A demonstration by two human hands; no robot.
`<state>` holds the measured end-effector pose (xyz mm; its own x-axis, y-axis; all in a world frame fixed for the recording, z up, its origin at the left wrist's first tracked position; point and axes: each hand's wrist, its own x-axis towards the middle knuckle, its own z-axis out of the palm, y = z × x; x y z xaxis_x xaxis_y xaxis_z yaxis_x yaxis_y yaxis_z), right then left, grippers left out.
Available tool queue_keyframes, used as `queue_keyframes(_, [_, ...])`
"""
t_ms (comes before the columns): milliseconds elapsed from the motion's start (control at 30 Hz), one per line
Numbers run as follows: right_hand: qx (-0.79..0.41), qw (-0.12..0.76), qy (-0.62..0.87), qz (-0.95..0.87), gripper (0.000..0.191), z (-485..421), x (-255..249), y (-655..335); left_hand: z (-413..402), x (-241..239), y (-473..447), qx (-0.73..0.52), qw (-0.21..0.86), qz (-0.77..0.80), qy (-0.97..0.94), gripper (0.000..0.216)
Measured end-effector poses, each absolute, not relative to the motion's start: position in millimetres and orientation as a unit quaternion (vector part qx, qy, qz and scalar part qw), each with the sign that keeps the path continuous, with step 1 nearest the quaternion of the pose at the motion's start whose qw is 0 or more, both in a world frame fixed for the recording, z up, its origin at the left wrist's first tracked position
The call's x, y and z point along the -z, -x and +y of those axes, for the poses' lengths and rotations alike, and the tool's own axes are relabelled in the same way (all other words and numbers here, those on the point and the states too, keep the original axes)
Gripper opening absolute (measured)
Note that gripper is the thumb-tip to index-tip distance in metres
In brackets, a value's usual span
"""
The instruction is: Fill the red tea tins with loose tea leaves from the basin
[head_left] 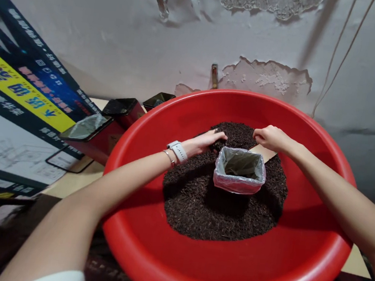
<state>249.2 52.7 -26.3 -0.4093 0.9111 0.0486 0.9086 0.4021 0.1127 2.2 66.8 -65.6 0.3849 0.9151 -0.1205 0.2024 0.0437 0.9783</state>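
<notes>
Red tub of dark shreds

Far left, lined red tin beside the tub. Then left hand curled into the shreds; impossible to tell whether gripping any. Mid-tub, plastic-lined container, mouth up, on or just above the shreds. Farther right, right hand closed on a tan card. Seemingly at the gathering step; for the next move, best to keep the container upright.

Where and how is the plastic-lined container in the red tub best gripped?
Probably by its left and right walls, coming from both sides: the plastic-lined container is boxy, its open mouth facing up, and the pale card crowds its far right corner.
</notes>
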Motion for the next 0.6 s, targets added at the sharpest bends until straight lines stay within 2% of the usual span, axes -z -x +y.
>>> queue_keyframes(100, [-0.060, 0.007, -0.545, 0.836, 0.030, 52.8, 25.7, -248.6, 49.9, 29.9, -10.1, -0.376, 0.597, 0.413, -0.576, 0.019])
queue_keyframes(200, [-0.063, 0.015, -0.548, 0.834, 0.030, 52.4, 25.1, -248.2, 27.5, 14.3, -17.7, -0.400, 0.605, 0.375, -0.578, 0.020])
queue_keyframes(600, [-0.047, 0.037, -0.571, 0.819, 0.033, 48.5, 17.8, -244.7, 8.8, 19.1, -22.8, -0.311, 0.602, 0.347, -0.648, 0.038])
